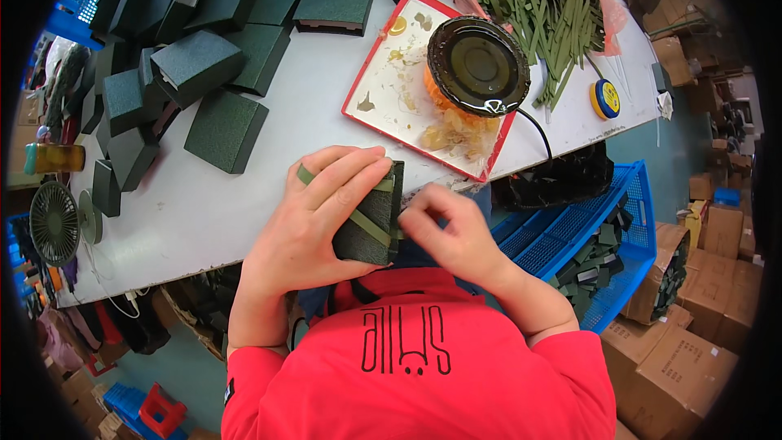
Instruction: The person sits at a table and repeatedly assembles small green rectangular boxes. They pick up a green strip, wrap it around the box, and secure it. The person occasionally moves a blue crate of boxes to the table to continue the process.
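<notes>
Apparently, the step in hand is working a green strip (371,227) onto a dark box (352,244). I have the left hand (300,220) clasping the box, fingers across its top face and thumb by its near edge. The right hand (450,232) is curled just beside the box's right edge; I cannot tell whether it pinches anything. To my eye, the next move calls for a steady box and a careful touch. The box is between both hands, near the front edge of the worktop (195,228).
</notes>
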### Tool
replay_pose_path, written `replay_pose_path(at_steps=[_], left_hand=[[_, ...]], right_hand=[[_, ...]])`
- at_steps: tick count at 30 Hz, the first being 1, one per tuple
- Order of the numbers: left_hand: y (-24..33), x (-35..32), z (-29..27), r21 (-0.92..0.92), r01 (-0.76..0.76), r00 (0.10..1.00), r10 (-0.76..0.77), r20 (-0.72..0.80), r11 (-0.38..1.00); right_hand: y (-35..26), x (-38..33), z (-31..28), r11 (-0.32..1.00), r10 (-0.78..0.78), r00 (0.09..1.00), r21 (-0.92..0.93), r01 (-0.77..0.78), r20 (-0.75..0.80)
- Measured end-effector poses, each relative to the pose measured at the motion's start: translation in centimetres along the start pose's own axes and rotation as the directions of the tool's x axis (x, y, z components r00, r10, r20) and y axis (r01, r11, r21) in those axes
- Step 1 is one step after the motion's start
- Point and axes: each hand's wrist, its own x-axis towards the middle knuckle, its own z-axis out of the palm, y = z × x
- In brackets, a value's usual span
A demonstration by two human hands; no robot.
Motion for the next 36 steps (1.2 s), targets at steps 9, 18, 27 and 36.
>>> replay_pose_path(at_steps=[9, 18, 27, 36], left_hand=[[0.4, 0.2, 0.4, 0.089, -0.004, 1.000, 0.002, 0.017, 0.996], [-0.5, -0.1, 0.0, 0.128, 0.005, 0.991, 0.013, -0.134, 0.992], [0.6, 0.4, 0.5, 0.134, 0.004, 0.992, 0.013, -0.122, 0.991], [-0.3, -0.1, 0.4, 0.154, -0.001, 0.987, 0.025, -0.159, 0.988]], right_hand=[[0.0, -0.1, 0.0, 0.997, -0.027, 1.000, -0.080, 0.026, -0.016], [1.0, -1.4, -1.7, 0.990, -0.129, 0.895, 0.000, 0.143, -0.427], [-0.8, -0.3, 0.9, 0.979, -0.129, 0.990, -0.163, 0.119, -0.055], [2.1, -0.9, -1.6, 0.982, -0.190, 0.874, -0.095, 0.164, -0.447]])
